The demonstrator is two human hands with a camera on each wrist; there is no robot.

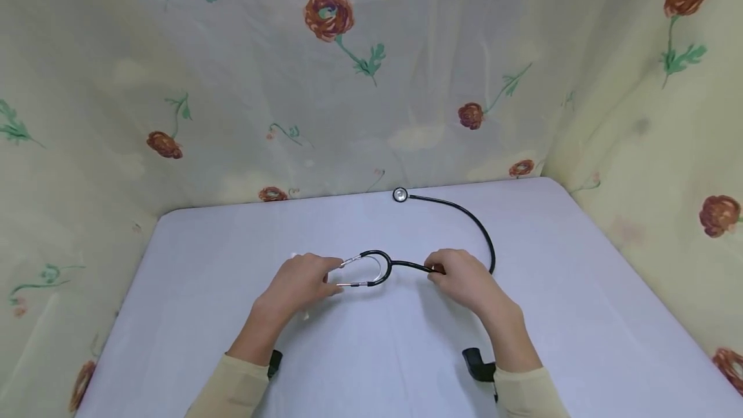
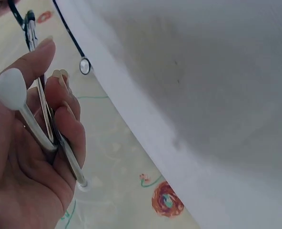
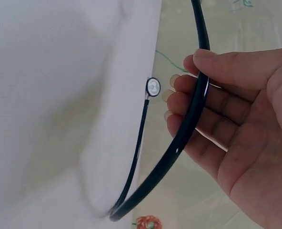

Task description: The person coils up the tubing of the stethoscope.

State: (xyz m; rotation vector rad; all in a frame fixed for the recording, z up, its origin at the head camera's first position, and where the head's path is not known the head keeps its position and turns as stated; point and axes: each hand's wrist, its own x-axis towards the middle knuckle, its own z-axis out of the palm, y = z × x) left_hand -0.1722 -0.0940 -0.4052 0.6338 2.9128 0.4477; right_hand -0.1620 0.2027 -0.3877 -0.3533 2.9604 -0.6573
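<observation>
A black stethoscope (image 1: 409,264) stretches between both hands over the white table. My left hand (image 1: 304,281) grips the metal ear tubes (image 2: 49,112), with fingers and thumb curled round them; a white eartip (image 2: 10,89) sticks out by the thumb. My right hand (image 1: 464,279) pinches the black tubing (image 3: 200,93) between thumb and fingers, to the right of the Y-shaped fork. From there the tube loops away and back to the round chest piece (image 1: 400,195), which lies at the table's far edge.
The table (image 1: 371,353) has a white cover. Curtains (image 1: 406,82) printed with red flowers hang behind it and along both sides. Black wrist mounts (image 1: 479,365) sit at the sleeves.
</observation>
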